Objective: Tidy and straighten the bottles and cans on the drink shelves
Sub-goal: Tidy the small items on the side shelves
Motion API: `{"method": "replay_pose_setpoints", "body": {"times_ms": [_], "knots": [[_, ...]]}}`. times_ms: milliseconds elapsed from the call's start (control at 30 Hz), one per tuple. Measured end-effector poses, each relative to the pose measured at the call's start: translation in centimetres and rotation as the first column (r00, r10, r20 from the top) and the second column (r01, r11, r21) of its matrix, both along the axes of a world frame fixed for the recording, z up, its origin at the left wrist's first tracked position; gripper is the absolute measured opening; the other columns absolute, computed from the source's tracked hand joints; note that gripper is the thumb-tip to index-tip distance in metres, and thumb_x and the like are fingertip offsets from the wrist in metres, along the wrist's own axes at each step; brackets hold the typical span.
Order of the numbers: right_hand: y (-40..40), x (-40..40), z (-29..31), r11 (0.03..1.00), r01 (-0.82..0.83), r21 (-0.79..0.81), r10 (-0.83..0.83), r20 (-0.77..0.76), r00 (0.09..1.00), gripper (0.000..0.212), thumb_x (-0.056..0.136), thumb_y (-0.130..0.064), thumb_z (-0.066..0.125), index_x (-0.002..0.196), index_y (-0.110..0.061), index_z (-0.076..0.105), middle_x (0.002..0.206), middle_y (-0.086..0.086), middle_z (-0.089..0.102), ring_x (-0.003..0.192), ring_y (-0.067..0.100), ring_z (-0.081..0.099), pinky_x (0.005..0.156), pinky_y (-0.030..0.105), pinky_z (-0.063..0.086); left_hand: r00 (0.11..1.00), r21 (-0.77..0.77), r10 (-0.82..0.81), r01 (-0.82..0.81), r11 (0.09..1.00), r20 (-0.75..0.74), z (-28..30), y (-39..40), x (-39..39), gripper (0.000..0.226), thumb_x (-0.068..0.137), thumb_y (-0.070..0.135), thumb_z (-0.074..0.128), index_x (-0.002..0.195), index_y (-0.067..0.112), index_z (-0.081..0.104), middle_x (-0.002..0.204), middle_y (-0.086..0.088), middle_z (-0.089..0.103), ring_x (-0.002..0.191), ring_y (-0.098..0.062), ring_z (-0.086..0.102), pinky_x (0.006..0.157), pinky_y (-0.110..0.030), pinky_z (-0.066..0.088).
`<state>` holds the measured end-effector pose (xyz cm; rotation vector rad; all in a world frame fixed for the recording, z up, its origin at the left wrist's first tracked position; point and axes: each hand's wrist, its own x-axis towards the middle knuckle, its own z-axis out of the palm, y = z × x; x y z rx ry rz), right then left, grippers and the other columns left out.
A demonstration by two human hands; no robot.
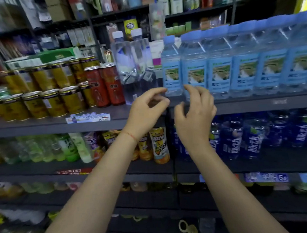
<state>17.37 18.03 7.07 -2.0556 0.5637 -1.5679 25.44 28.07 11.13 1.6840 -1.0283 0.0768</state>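
Facing drink shelves (pixel 41 130), mid-job by the look of it. Blue water bottles (pixel 245 62) standing in a neat row, labels forward; likely done. Gold cans (pixel 53 103) sitting stacked but slightly uneven, red cans (pixel 104 85) leaning a touch; probably needing work. Clear bottles (pixel 132 63) standing between red cans and blue row. Reaching at shelf lip: left hand (pixel 146 107) and right hand (pixel 194 111), fingers loosely curled, holding nothing, hovering just before end bottle (pixel 171 67). Working room tight: bottles touching, small gap beside the end bottle, shelf edge close below.
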Motion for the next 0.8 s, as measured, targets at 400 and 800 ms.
{"method": "replay_pose_setpoints", "body": {"times_ms": [400, 800], "knots": [[40.3, 16.9, -6.9, 0.669, -0.661, 0.338, 0.722, -0.505, 0.473, 0.023, 0.098, -0.022, 0.054, 0.117, -0.021, 0.067, 0.103, -0.007, 0.064, 0.095, 0.011, 0.061, 0.079, 0.03, 0.051, 0.897, 0.388, 0.356, -0.24, 0.89, -0.263, -12.2, 48.4, 12.1, 0.016, 0.098, 0.027, 0.058, 0.095, 0.02, 0.072, 0.092, 0.003, 0.072, 0.085, -0.015, 0.068, 0.075, -0.028, 0.053], [73.7, 36.6, -10.1, 0.393, -0.777, 0.492, 0.889, -0.419, 0.185, 0.021, 0.101, -0.027, 0.051, 0.117, -0.028, 0.065, 0.107, -0.008, 0.066, 0.093, 0.011, 0.062, 0.076, 0.029, 0.051, 0.638, 0.236, 0.676, -0.639, 0.732, -0.369, -14.4, 82.2, 27.3, 0.016, 0.098, 0.016, 0.056, 0.093, 0.014, 0.07, 0.076, 0.004, 0.072, 0.065, -0.017, 0.069, 0.072, -0.038, 0.055]]}}
